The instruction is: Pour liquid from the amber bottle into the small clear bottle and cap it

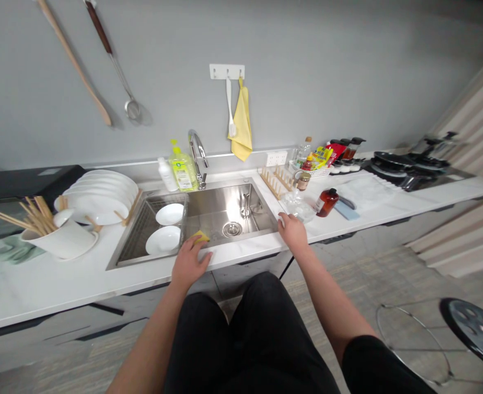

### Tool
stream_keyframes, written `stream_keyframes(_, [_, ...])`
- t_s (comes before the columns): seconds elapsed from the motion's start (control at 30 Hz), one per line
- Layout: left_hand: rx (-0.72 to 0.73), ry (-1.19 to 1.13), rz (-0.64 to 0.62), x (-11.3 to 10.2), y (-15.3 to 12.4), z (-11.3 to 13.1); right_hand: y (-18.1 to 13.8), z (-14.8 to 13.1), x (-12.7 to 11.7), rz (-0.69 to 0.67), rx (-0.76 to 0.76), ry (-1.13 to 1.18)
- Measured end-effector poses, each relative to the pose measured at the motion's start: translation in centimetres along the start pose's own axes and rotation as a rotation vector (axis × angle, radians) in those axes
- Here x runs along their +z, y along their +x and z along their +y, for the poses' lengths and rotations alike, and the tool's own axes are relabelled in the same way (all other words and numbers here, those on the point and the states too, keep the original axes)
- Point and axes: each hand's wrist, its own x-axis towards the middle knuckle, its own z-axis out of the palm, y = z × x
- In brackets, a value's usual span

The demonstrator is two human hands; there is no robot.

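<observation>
My left hand (pixel 188 264) rests on the front rim of the steel sink (pixel 219 210), fingers apart. A yellow sponge (pixel 202 237) lies right by its fingertips; whether they touch it I cannot tell. Two white bowls (pixel 164 241) sit in the wire basket (pixel 140 227) on the sink's left side. My right hand (pixel 294 232) lies on the counter edge at the sink's front right corner, its fingers loosely bent and nothing visible in them. Just beyond it are clear plastic packaging (pixel 297 207) and a brown bottle (pixel 327 202).
A chrome faucet (pixel 198 158) stands behind the sink beside a green soap bottle (pixel 182 169). To the left are racked white plates (pixel 95 191) and a chopstick holder (pixel 60 238). A yellow cloth (pixel 242 123) hangs above. Far right stands a stove with pans (pixel 393 161); a stool (pixel 477 331) is below.
</observation>
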Motion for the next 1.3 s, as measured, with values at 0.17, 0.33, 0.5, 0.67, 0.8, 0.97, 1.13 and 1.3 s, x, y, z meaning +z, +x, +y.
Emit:
stream_keyframes(0.17, [0.070, -0.073, 0.175, -1.7, 1.0, 5.4, -5.4, -3.8, -2.3, 0.207, -0.333, 0.299])
stream_keyframes(0.33, [0.337, -0.021, 0.057, -4.3, 3.0, 13.2, -9.4, -9.9, -4.6, 0.139, -0.599, 0.432])
stream_keyframes(0.5, [0.446, 0.026, 0.027, -5.8, 3.2, 14.3, -10.1, -12.9, -5.6, 0.042, -0.696, 0.506])
stream_keyframes(0.67, [0.373, -0.059, 0.057, -6.0, 2.0, 12.9, -11.6, -13.2, -5.7, -0.005, -0.686, 0.569])
stream_keyframes(0.8, [0.118, -0.200, 0.138, -6.4, 0.8, 11.3, -10.9, -8.3, -4.4, 0.193, -0.374, 0.707])
stream_keyframes(0.97, [-0.207, -0.450, 0.194, -7.5, -0.4, 9.6, -5.1, 3.7, 0.0, 0.614, 0.178, 0.602])
stream_keyframes(1.13, [-0.377, -0.762, 0.286, -7.7, -0.8, 9.3, -0.3, 10.5, 3.4, 0.598, 0.358, 0.548])
stream_keyframes(1.3, [-0.393, -0.769, 0.320, -8.2, -1.2, 9.0, 1.4, 10.9, 4.1, 0.403, 0.403, 0.557])
